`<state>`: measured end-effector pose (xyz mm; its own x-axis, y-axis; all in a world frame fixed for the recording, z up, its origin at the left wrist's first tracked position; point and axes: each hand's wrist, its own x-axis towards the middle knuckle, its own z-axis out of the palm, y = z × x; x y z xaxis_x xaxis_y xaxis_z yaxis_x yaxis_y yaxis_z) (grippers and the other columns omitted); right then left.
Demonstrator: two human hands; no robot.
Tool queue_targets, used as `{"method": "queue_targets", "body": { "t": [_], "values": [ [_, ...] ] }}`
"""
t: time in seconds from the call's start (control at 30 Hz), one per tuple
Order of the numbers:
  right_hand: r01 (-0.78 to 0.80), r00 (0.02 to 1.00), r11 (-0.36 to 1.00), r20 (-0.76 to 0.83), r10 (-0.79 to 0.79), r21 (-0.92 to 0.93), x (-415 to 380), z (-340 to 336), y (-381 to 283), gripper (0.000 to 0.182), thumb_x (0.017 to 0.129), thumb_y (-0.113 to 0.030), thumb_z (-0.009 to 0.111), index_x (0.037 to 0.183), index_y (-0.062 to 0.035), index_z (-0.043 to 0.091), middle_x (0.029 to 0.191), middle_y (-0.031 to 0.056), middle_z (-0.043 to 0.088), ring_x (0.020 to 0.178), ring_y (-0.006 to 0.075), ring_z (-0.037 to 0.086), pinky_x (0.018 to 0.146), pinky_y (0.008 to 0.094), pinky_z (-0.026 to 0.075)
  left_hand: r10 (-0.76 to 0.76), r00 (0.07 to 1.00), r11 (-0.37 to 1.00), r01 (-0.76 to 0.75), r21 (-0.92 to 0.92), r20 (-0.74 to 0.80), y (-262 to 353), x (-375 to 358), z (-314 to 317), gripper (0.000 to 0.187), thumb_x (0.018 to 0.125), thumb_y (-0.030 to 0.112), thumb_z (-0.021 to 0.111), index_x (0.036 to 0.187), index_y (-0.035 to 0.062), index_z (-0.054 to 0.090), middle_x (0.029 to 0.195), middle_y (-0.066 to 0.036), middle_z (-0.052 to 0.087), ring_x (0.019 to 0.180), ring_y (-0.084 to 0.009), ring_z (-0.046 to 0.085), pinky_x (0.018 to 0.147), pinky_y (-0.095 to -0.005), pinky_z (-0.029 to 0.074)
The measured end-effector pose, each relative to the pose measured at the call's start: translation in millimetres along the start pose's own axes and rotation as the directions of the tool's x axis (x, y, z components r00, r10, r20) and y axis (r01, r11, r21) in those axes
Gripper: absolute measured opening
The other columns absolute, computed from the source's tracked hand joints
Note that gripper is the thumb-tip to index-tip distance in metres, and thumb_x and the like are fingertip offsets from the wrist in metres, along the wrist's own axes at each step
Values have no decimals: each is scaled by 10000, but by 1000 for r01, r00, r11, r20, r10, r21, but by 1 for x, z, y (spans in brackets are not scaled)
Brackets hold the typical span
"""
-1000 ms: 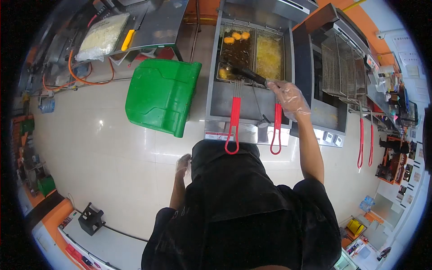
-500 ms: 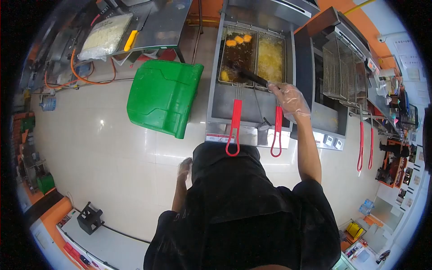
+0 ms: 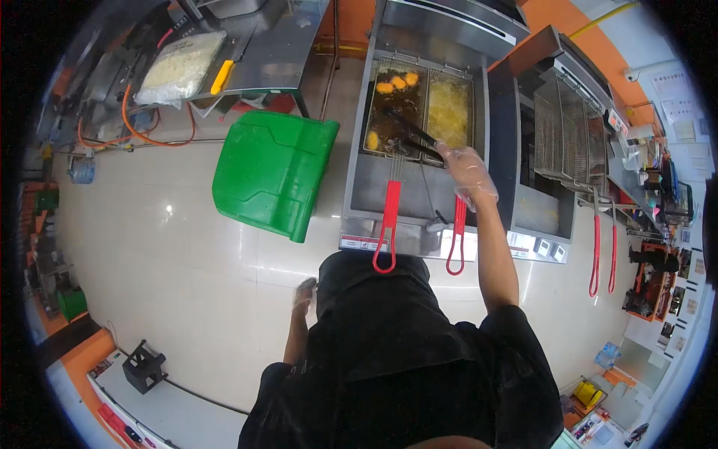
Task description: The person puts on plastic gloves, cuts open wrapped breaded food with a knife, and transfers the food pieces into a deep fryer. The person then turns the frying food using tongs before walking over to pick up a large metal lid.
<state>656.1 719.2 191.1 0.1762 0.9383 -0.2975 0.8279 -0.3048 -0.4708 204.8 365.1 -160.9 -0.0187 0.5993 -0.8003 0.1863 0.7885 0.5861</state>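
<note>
Right hand (image 3: 467,170): your gloved right hand sits at about 1 o'clock, fingers closed around the black tongs (image 3: 410,136).

Tongs: they slant up toward 11 o'clock, with the tips over the dark oil in the left fry basket (image 3: 394,107); whether the tips pinch anything cannot be told.

Left fry basket: it sits in the fryer (image 3: 419,120) at 12 o'clock and holds golden nuggets (image 3: 397,81) along its far edge, plus one piece at its left side. Its red handle (image 3: 387,224) points back at you.

Right fry basket (image 3: 449,105): just beside the left one, full of pale yellow food.

Left hand (image 3: 304,290): your gloved left hand hangs at your side, at 8 o'clock of the fryer, loosely curled and holding nothing.

Green bin lid (image 3: 273,168): at 10 o'clock, beside the fryer.

Spare baskets (image 3: 572,123): at 2 o'clock, on the neighbouring unit.
</note>
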Motion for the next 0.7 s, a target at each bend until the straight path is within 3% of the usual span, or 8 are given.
{"method": "queue_targets", "body": {
  "t": [0.13,0.23,0.33,0.47,0.53,0.6,0.63,0.7],
  "values": [
    [-16,998,990,-63,24,138,2,0,3,721,958,-628,533,857,68,696,769,230,648,780,350,629,780,435,482,-17,998,990,8,-138,-62,1,2,6,473,970,313,576,1315,-3,641,1322,-145,660,1243,-257,592,1060,-373,431],
    [-9,998,985,-64,20,170,-21,-20,-15,699,964,-628,533,894,46,706,755,187,645,746,301,615,739,413,482,18,998,966,-2,259,-61,29,-8,6,475,975,312,574,1311,-17,638,1301,-142,672,1233,-247,601,1060,-373,437],
    [85,977,960,-210,-28,267,-40,-16,-10,680,977,-620,522,944,34,706,765,169,655,742,293,607,733,423,480,150,989,967,-143,213,-17,12,0,5,467,979,316,571,1309,-6,644,1288,-140,679,1220,-237,608,1053,-374,440],
    [215,943,946,-305,-137,241,-66,-6,11,546,982,-511,582,1079,8,723,935,251,714,909,366,697,816,412,518,-110,992,991,104,-85,-63,31,-8,13,469,988,331,596,1307,-9,647,1283,-131,678,1230,-241,602,1081,-374,428],
    [153,971,964,-212,-107,217,-92,-18,1,455,964,-426,620,1113,-10,729,1003,261,712,975,400,694,848,416,531,-20,996,1000,18,-25,-88,-3,19,12,487,977,342,622,1310,-13,643,1293,-130,670,1237,-246,595,1101,-368,415],
    [120,986,980,-134,-99,159,-106,-20,5,422,951,-391,633,1110,-13,730,997,253,713,960,413,686,847,429,532,-47,998,964,35,-262,-42,7,21,15,468,977,317,619,1317,-3,642,1289,-130,670,1223,-258,599,1096,-370,414],
    [94,993,995,-64,-95,-30,-104,-9,18,465,957,-438,578,1145,-36,719,1066,255,700,1010,428,666,896,491,524,-38,999,999,38,23,-25,14,24,10,460,977,305,617,1315,-5,641,1265,-128,677,1195,-255,610,1073,-368,428],
    [113,982,993,-149,-117,-35,-109,-2,27,455,960,-438,569,1136,-45,714,1069,247,695,1010,420,665,887,505,520,-27,1000,956,27,291,-2,55,1,11,449,975,289,616,1311,-8,640,1227,-125,688,1146,-247,626,1032,-364,450]
  ]
}}
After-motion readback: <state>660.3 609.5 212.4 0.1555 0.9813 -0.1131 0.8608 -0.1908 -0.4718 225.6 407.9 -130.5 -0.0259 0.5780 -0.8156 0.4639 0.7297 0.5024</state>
